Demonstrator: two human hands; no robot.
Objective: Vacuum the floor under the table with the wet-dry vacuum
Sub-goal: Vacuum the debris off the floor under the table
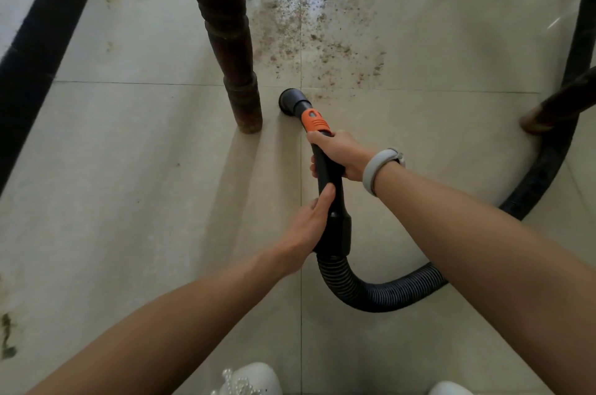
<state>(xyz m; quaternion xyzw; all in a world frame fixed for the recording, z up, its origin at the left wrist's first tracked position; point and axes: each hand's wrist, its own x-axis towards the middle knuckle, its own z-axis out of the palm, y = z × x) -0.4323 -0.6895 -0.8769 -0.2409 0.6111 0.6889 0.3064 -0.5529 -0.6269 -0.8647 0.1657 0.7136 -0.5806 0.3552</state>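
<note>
Both hands hold a black vacuum wand with an orange collar. My right hand grips the wand just below the collar, a grey band on its wrist. My left hand wraps the lower end near the cuff, where the ribbed black hose begins. The round black nozzle rests on the pale tiled floor at the near edge of a wide patch of brown crumbs and dust. The hose loops right and runs up the right side.
A dark turned wooden table leg stands just left of the nozzle. Another wooden leg sits at the right by the hose. A dark skirting strip runs along the left. White shoes show at the bottom edge.
</note>
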